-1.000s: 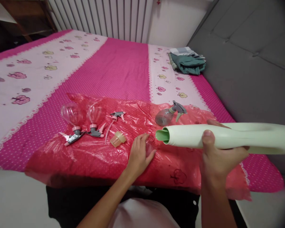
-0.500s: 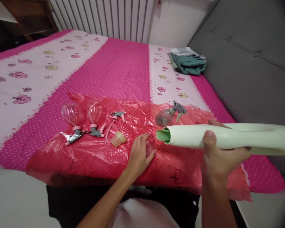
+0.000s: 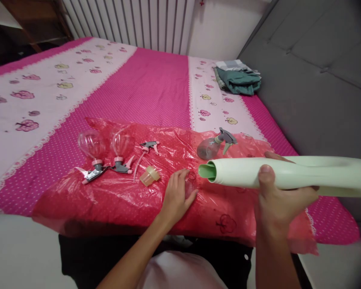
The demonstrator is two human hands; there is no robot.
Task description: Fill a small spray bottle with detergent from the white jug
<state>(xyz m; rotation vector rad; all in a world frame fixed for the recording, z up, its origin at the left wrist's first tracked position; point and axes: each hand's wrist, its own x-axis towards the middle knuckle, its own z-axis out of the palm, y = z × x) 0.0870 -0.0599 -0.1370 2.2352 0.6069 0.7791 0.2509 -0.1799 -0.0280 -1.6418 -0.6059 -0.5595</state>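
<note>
My left hand point(image 3: 177, 192) is wrapped round a small clear bottle point(image 3: 191, 182), its mouth uncovered and facing up. In my right hand point(image 3: 278, 192) lies a pale green detergent jug point(image 3: 237, 172), tipped on its side. Its green spout point(image 3: 207, 171) points left, a little above and to the right of the bottle's mouth. No stream of liquid shows between them. A yellowish cap point(image 3: 149, 176) lies left of my left hand. Behind that cap is a loose grey and pink spray head point(image 3: 150, 147) with its tube.
Two clear spray bottles point(image 3: 92, 146) with grey and pink heads lie at left on a red plastic sheet point(image 3: 123, 204). A grey spray bottle point(image 3: 209, 148) lies behind the jug. Folded cloths point(image 3: 240, 80) rest on the bed near the grey headboard point(image 3: 313, 80).
</note>
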